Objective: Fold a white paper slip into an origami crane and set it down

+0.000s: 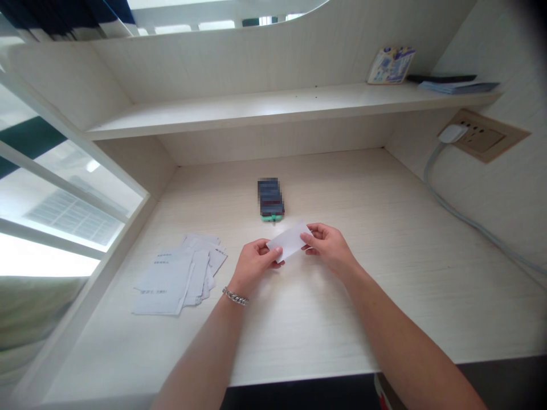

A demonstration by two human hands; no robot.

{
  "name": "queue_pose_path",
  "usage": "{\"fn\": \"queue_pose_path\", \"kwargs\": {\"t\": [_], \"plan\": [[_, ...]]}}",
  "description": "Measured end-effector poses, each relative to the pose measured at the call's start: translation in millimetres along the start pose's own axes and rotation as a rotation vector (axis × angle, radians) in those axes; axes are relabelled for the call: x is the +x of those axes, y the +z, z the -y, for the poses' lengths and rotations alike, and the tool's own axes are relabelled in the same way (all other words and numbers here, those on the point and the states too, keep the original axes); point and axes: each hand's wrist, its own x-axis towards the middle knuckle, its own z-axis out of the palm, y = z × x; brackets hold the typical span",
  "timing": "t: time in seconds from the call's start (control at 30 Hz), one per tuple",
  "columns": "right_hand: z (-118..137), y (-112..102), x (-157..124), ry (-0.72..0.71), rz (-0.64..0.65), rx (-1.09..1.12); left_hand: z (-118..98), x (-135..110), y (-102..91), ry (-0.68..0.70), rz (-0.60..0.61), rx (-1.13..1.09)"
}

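A small white sheet of paper (289, 242) is held up over the desk between both hands. My left hand (256, 262) pinches its left end, thumb on top and fingers beneath. On the opposite end, my right hand (327, 245) is closed with the thumb over the paper's edge. Left of the hands lies a loose, overlapping stack of white papers (171, 279), a few lines of dark print showing on the top ones. Just beyond the held sheet, a dark phone-like device (270, 196), blurred by pixelation, with a green lower edge, rests on the desk.
The pale desk (405, 273) has a shelf (239, 114) along its back. A small printed box (391, 65) and several thin flat items (459, 87) sit on the shelf's right end. From a wall socket (487, 136), a grey cable (470, 222) runs down the right side.
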Motion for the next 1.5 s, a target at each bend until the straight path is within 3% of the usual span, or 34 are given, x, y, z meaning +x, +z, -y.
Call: {"fn": "queue_pose_path", "kwargs": {"t": [0.17,0.4,1.0,1.5], "plan": [[-0.1,-1.2,-2.4,-0.021,0.067,-0.078,-0.7,0.8,-6.5,0.004,0.035,0.052],[-0.7,1.6,-6.1,0.025,0.265,-0.176,1.6,2.1,-7.7,0.104,-0.003,0.218],[3.7,0.4,-9.9,0.058,0.395,-0.095,-3.6,-1.1,-13.4,0.104,-0.037,0.169],[5.2,4.1,-12.6,0.047,0.293,-0.036,-4.8,-1.2,-12.2,0.126,-0.039,0.057]]}}
